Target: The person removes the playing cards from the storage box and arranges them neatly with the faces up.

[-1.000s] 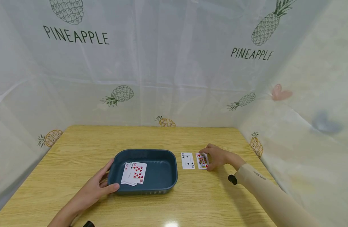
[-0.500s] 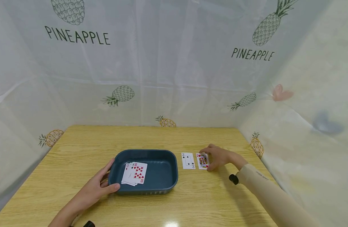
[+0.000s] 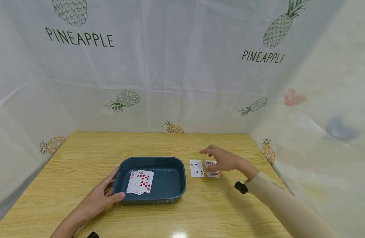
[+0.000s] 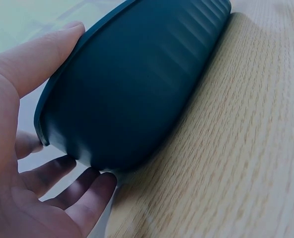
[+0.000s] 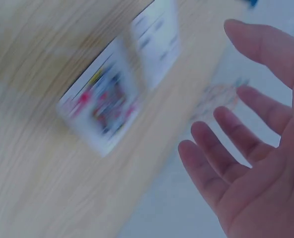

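A dark blue tray (image 3: 169, 181) stands on the table with several playing cards (image 3: 144, 181) lying face up at its left, a ten of hearts on top. My left hand (image 3: 100, 196) grips its left end, thumb on the rim and fingers against the outer wall; the left wrist view shows this tray wall (image 4: 122, 89) close up. To the right of the tray lie a two of spades (image 3: 196, 168) and a red face card (image 3: 214, 175). Over the face card hovers my right hand (image 3: 225, 159), fingers spread and holding nothing. Both cards lie apart from that hand in the right wrist view.
The wood-grain table (image 3: 182, 219) ends at the back against a hanging curtain (image 3: 182, 109) printed with pineapples. The same kind of sheet closes in the left and right sides.
My right hand has lifted off the face card and moved slightly left, its fingers opening away from the card's edges. The face card stays on the table. My left hand and the tray have not moved.
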A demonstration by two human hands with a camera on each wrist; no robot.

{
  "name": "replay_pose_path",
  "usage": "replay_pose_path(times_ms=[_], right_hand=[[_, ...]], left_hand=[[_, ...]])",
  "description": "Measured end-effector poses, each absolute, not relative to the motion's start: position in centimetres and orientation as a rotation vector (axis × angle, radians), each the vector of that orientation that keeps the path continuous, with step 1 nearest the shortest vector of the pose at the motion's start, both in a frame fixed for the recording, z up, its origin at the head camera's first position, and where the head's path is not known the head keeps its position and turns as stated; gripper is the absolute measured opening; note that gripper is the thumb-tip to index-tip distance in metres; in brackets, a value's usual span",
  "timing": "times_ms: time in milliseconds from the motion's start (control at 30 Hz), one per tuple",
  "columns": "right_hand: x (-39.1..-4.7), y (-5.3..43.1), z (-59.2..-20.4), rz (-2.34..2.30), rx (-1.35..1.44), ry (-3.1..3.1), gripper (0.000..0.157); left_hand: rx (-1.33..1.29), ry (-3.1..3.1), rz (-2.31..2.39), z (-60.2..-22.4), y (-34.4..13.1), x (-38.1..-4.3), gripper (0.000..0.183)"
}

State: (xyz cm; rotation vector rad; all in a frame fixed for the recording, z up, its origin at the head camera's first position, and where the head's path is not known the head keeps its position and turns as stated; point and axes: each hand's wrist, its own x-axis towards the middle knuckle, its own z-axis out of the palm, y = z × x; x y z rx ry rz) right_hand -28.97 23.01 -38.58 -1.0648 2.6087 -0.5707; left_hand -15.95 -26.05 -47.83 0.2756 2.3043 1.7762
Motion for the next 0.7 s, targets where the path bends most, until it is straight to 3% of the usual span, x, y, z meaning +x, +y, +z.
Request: replay_pose_path(times_ms=[267,700], right_hand=[[-26.9,17.7,-37.3,-0.693,-1.199,2.585,0.071],[-25.4,9.2,-38.6,-0.882,-1.239,2.454,0.070]], left_hand=[[0.243,2.284,1.768,-47.8,-26.0,-15.9,0.098],[0.257,2.290,1.774,-47.7,-26.0,-15.8,0.100]])
